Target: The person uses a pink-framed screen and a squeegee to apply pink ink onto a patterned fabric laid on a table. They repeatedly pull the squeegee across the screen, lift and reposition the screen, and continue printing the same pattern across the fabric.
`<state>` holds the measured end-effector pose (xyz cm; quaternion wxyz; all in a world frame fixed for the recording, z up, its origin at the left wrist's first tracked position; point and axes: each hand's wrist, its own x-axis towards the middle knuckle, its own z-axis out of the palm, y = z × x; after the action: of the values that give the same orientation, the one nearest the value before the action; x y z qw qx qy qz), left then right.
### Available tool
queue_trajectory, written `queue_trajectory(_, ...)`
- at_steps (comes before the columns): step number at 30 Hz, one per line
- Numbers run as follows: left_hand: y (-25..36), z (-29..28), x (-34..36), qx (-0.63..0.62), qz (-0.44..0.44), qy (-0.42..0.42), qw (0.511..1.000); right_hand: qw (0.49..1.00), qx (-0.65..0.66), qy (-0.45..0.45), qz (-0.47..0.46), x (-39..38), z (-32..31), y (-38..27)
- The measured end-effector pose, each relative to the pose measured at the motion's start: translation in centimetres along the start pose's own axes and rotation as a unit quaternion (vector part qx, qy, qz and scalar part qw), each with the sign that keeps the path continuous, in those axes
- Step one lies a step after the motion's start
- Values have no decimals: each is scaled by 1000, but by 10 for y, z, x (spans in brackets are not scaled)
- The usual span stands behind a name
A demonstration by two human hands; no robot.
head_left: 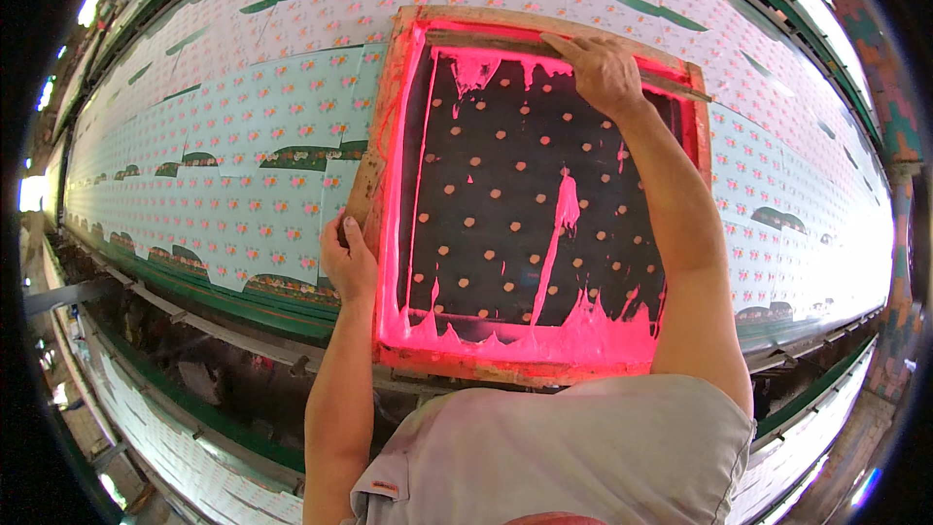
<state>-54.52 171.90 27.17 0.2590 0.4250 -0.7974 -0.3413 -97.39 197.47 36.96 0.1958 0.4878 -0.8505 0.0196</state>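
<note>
A wooden screen-printing frame (544, 369) lies over printed cloth, its edges coated in bright pink ink. Its dark mesh (501, 224) carries rows of small pale spots. Pink ink (583, 335) has pooled along the near side, and streaks of it run across the mesh. At the far side of the frame, a long wooden squeegee (486, 43) lies crosswise with my right hand (604, 76) closed on it. My left hand (352, 261) grips a wooden handle piece (365, 190) on the frame's left side; its fingers are partly hidden underneath.
Pale blue cloth (277, 199) with small flower prints stretches left and right along a long green-edged table (243, 303). White printed cloth (340, 10) covers the far part, with dark green gaps between pieces. A metal rail (194, 306) runs along the near edge. Another printed table (185, 457) lies behind me.
</note>
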Motion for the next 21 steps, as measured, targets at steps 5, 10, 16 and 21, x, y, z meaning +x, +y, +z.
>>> queue_trajectory(5,2,-2,-3,-10,-22,-14,1000,997,10,79,-16,9,36,9)
queue_trajectory(10,7,-4,-3,0,-26,-21,999,990,57,-104,79,19,25,18)
queue_trajectory(16,9,-2,-2,-9,-41,-21,999,983,84,-143,81,20,20,16)
queue_trajectory(21,2,0,-1,3,-7,-16,1000,971,114,-198,63,-4,-1,-13)
